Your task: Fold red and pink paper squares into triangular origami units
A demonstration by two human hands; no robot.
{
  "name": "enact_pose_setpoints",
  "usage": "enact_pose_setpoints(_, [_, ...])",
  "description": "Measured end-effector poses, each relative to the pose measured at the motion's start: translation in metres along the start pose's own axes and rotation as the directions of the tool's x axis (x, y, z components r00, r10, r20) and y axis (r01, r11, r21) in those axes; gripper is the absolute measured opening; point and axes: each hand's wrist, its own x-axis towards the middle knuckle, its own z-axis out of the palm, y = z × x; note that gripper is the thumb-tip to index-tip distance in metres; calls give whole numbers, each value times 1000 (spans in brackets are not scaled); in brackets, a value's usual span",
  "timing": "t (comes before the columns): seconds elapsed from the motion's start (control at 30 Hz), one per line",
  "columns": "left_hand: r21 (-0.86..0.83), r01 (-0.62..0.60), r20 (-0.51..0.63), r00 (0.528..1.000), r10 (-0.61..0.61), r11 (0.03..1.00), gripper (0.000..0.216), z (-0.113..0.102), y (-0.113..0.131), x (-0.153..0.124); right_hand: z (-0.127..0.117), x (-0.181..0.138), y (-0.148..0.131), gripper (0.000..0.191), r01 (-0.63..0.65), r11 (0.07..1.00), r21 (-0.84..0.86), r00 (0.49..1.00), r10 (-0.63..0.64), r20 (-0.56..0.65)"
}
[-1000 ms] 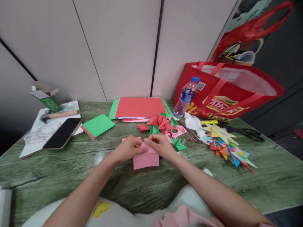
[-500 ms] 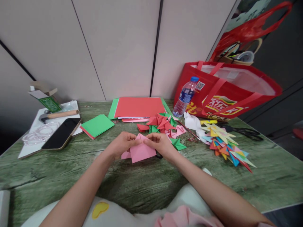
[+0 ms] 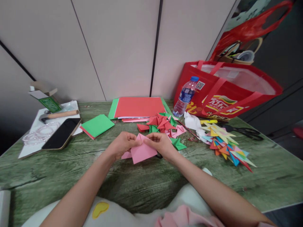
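Observation:
Between both hands is a pink sheet of folding paper [image 3: 143,152], creased to a point at its top edge. My left hand [image 3: 123,144] pinches its upper left side, thumb on the near face. On the upper right side my right hand [image 3: 161,143] pinches it the same way. Another bit of pink paper [image 3: 126,155] shows behind it at the lower left. A small dark object [image 3: 159,155] is partly hidden beside my right hand. Just beyond the hands lies a heap of folded red, green and pink paper pieces [image 3: 163,123].
Large coloured sheets [image 3: 139,106] lie against the wall, with a green paper stack [image 3: 98,125] to their left. A phone [image 3: 62,134] and hammer [image 3: 61,114] lie left. At right are a bottle [image 3: 186,97], red bag [image 3: 213,85], scissors [image 3: 246,131] and multicoloured folded paper [image 3: 227,146].
The pink paper has tilted slightly, its lower edge shifting a little to the right. Both hands keep their pinch in nearly the same place.

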Motion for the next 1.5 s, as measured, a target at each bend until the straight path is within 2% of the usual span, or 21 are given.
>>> enact_pose_setpoints(0.2, [36,0,-27,1000,1,999,32,3,3,-2,1,0,0,23,10,1000,-10,1000,-10,-2])
enact_pose_setpoints(0.47, [183,-117,-34,992,125,976,39,3,-1,-1,2,0,-1,24,43,996,-83,999,-43,-1])
enact_pose_setpoints(0.67, [172,-81,-15,996,85,982,35,4,0,-2,1,0,-1,24,93,991,-96,995,-89,37])
enact_pose_setpoints(0.9, [186,-74,-15,997,78,980,36,4,-2,-1,3,1,1,26,94,986,-135,995,-95,-2])
enact_pose_setpoints(1.07, [196,-114,6,993,115,974,35,4,-1,-1,2,2,1,23,114,982,-149,993,-112,23])
enact_pose_setpoints(1.2, [222,-124,47,992,116,967,25,6,1,-4,3,0,-3,18,144,977,-160,989,-135,67])
enact_pose_setpoints(1.3, [262,-153,84,987,135,953,22,10,0,-4,5,-2,-6,15,158,973,-167,987,-152,48])
enact_pose_setpoints(1.4, [335,-196,98,980,173,922,25,14,-5,-3,6,-3,-7,13,141,981,-134,990,-140,18])
enact_pose_setpoints(1.5, [376,-219,119,975,188,900,26,15,-9,-1,4,-3,-6,16,29,999,27,1000,-30,7])
